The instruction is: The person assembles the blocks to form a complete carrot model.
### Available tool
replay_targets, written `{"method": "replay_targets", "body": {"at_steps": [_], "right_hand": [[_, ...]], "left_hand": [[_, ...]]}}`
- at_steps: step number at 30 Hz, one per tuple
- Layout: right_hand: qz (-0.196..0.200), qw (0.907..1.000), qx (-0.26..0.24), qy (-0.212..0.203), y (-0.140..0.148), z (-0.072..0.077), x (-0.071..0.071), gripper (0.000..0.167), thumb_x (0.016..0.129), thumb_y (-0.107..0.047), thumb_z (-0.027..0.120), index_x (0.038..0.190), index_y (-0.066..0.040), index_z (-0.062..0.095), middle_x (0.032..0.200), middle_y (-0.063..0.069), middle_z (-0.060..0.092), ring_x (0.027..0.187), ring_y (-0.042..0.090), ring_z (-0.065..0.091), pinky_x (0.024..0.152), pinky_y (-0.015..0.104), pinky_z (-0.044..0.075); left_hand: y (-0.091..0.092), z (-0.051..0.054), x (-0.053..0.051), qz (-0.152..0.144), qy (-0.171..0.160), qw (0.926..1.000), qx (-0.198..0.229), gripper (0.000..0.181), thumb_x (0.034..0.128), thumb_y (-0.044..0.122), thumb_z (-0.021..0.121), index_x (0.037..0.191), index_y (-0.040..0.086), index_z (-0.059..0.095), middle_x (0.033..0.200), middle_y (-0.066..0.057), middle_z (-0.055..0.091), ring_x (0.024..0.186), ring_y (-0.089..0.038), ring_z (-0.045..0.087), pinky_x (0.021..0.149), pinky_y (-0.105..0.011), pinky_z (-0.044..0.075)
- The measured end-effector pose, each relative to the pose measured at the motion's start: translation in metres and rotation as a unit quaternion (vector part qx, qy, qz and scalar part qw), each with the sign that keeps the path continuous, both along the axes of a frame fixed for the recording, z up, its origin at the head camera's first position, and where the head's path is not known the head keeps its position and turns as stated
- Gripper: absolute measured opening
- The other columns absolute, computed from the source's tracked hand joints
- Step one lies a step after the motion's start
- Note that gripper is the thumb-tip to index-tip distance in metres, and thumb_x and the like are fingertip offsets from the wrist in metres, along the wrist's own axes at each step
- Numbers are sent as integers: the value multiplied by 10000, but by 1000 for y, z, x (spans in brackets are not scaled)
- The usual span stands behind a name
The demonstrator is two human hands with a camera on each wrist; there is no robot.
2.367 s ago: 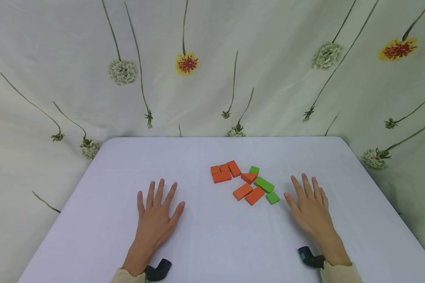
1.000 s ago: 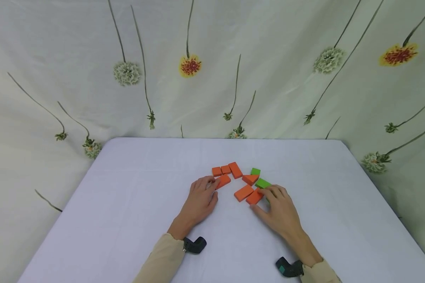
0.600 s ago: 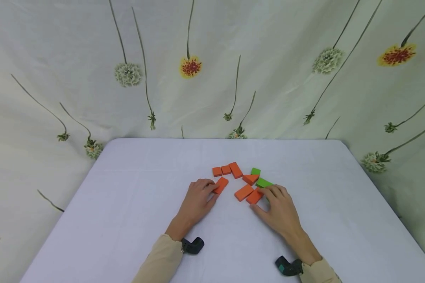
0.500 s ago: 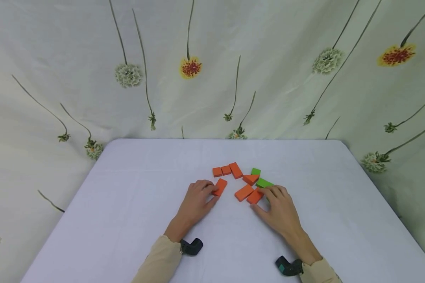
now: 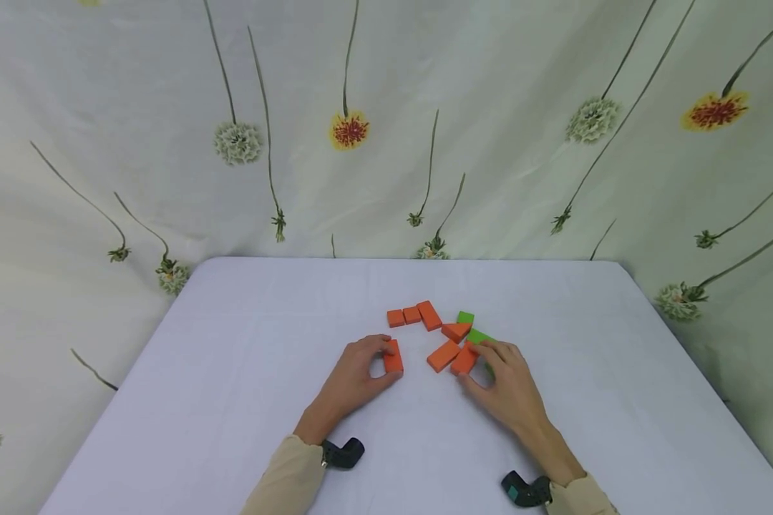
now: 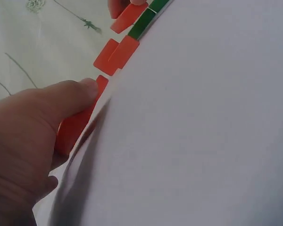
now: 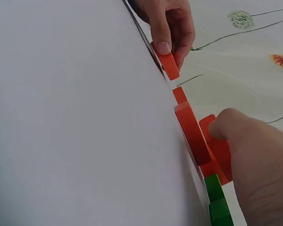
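Observation:
Between thumb and fingers my left hand (image 5: 356, 372) pinches a rectangular orange block (image 5: 394, 355), its long side pointing away from me. The left wrist view shows the thumb along that orange block (image 6: 78, 125). My right hand (image 5: 505, 383) holds another rectangular orange block (image 5: 465, 359) by its two ends, thumb at the near one. A further orange block (image 5: 444, 355) lies close beside it on the left. The right fingers partly cover a long green block (image 5: 480, 336) and a small green block (image 5: 489, 370).
Behind the hands lie two small orange blocks (image 5: 404, 316), an orange oblong (image 5: 429, 315), an orange triangular block (image 5: 456, 331) and a small green block (image 5: 466, 317). All rest on a white-covered table (image 5: 264, 322). A flowered cloth (image 5: 489, 129) hangs behind its far edge.
Both hands came inward from lying flat apart. The left hand drew its orange block away from the small orange ones, toward me, and turned it. The right hand has stayed at its block.

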State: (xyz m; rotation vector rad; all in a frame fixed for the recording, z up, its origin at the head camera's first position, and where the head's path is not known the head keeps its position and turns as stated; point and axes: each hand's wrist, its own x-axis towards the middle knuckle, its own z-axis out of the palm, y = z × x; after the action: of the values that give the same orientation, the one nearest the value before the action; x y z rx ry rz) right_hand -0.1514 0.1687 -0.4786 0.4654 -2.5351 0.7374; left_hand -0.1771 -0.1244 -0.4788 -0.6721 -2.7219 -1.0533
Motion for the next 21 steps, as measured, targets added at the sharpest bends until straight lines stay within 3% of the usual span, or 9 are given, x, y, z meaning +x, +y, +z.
{"method": "replay_targets", "body": {"at_steps": [8, 16, 21], "right_hand": [[571, 9968, -529, 198, -8, 1, 2, 549, 799, -178, 877, 1308, -103, 684, 1332, 86, 638, 1236, 249, 594, 969, 457, 583], [1174, 9878, -968, -332, -29, 3, 6, 527, 817, -176, 871, 1309, -159, 683, 1321, -32, 636, 1221, 151, 610, 1012, 363, 565], [1695, 9730, -1326, -832, -46, 4, 13, 508, 844, -161, 853, 1321, -183, 679, 1316, -65, 638, 1220, 139, 613, 1027, 317, 552]], "left_hand": [[-14, 10, 10, 161, -41, 9998, 106, 430, 868, 298, 848, 1243, 148, 703, 1362, 17, 655, 1248, -196, 624, 1094, -438, 505], [-20, 18, 24, 16, -144, 9998, 129, 481, 872, 298, 845, 1304, 153, 689, 1402, 51, 637, 1302, -163, 607, 1087, -397, 523], [-22, 22, 34, -187, -27, 9998, 28, 505, 857, 272, 856, 1313, 138, 687, 1396, 12, 648, 1311, -195, 604, 1077, -431, 530]]}}
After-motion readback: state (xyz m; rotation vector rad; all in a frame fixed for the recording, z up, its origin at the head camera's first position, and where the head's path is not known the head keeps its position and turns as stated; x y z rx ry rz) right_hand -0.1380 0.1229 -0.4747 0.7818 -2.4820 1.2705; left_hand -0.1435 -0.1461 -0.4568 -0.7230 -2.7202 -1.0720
